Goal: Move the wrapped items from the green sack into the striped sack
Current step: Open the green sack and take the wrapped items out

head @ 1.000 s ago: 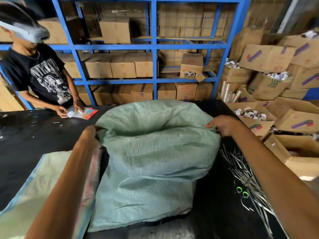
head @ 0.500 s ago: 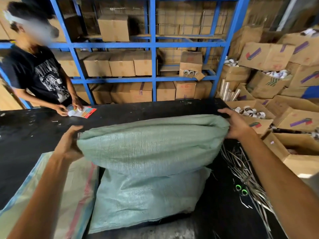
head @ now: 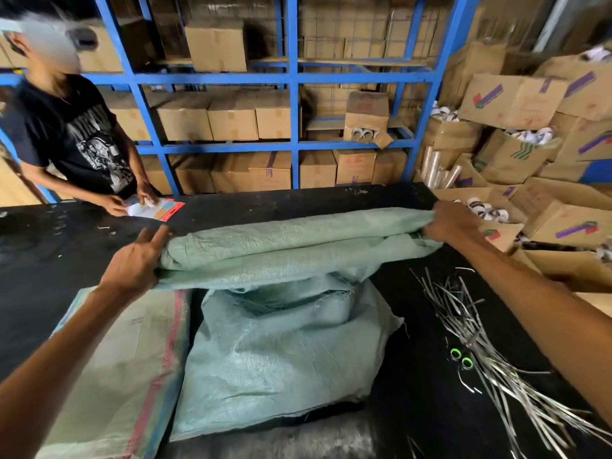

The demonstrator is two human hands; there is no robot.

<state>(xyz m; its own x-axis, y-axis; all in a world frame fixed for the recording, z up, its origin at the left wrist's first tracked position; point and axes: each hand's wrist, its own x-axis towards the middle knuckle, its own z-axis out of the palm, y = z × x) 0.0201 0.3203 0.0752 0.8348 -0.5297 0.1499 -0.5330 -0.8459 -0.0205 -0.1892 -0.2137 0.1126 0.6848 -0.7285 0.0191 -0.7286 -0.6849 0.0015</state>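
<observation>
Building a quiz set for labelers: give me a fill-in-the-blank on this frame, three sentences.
1. Both hands roll down the top of the ____ sack.
2. The striped sack lies flat on the table beside the person's ____ arm.
3. The loose metal strips lie under the ____ arm.

Missing: green; left; right

Green woven sack (head: 281, 352): stood upright on black table, top rolled down; striped sack (head: 126, 369): lay flat beside it.
</observation>
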